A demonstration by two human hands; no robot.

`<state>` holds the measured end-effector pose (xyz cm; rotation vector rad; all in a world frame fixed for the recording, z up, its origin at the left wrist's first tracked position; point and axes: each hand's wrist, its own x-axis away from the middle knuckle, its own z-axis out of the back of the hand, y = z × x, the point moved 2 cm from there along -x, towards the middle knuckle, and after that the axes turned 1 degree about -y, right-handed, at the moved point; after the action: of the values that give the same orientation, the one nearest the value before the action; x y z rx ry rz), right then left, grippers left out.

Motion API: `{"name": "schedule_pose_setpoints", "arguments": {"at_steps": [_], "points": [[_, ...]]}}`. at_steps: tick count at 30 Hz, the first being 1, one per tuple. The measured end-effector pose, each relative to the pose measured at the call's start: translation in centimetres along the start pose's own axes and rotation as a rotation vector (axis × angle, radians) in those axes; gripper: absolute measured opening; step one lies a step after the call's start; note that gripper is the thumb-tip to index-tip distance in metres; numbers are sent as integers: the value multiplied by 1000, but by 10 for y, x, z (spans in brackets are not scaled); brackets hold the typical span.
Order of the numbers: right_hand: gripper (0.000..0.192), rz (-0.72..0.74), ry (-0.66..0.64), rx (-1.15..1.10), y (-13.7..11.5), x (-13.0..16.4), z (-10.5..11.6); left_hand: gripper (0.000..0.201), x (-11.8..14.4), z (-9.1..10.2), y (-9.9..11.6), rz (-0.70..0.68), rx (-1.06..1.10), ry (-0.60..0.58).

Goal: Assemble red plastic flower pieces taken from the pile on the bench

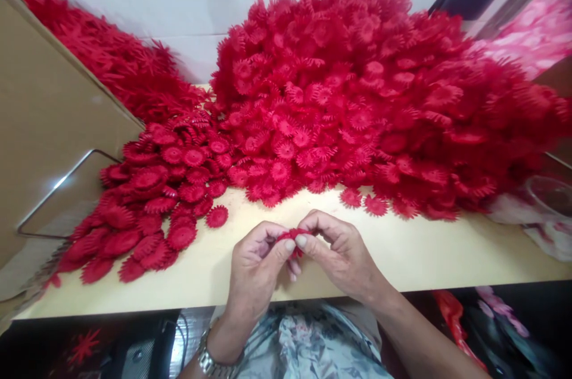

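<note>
Between my two hands, just above the table's front part, is a small red artificial flower piece (292, 235) with fringed petals. My left hand (261, 263) pinches its left side, thumb on top and fingers curled behind. From the right, my right hand (342, 251) pinches it the same way, the two thumb tips almost touching. Much of the piece is hidden behind the thumbs and fingers. Nearest to the hands on the table lies a single round red flower piece (217, 216), at the edge of a looser heap (152, 206) of similar round pieces.
A large mound of red flower pieces (339, 93) covers the back of the table (429, 248). Flatter, star-like red pieces (111, 51) are piled at the back left, behind a cardboard panel (53, 81). A bent metal wire (62, 179) juts out there. Pink petals (531, 33) show at the right.
</note>
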<state>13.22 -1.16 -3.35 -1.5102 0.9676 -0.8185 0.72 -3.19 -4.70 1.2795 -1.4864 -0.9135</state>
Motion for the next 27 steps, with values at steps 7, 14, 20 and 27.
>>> {"name": "schedule_pose_setpoints", "arguments": {"at_steps": [7,14,20,27], "points": [[22,-10,77,139,10,7,7,13,-1,-5,-2,55,55,-143],[29,50,208,424,6,7,12,20,1,-10,0,117,88,-174],[33,42,211,404,8,7,11,15,-1,-16,-2,164,104,-111],[19,128,181,444,6,9,12,13,-1,-14,-4,85,61,-35]]}}
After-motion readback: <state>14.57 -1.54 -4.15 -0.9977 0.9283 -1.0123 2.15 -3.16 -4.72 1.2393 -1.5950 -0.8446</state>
